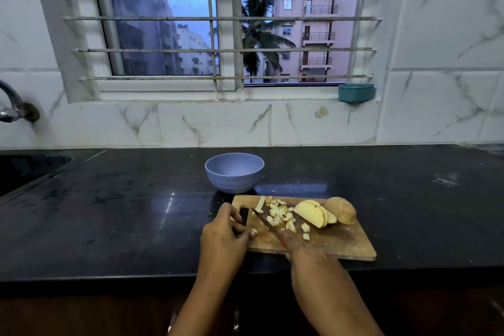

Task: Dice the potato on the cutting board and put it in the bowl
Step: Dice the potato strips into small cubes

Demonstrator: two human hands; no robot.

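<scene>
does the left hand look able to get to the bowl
Probably yes: the bowl sits just beyond the left hand, only the board corner between; the right hand holds the knife.

free: counter (122,213) left and right of cutting board (341,243) | obstacle: bowl (234,180) just behind it

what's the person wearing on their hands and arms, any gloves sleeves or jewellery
No gloves on the left hand or the right hand. Both forearms are bare to the frame's edge, no sleeve in view. No ring, watch or bangle shows.
</scene>
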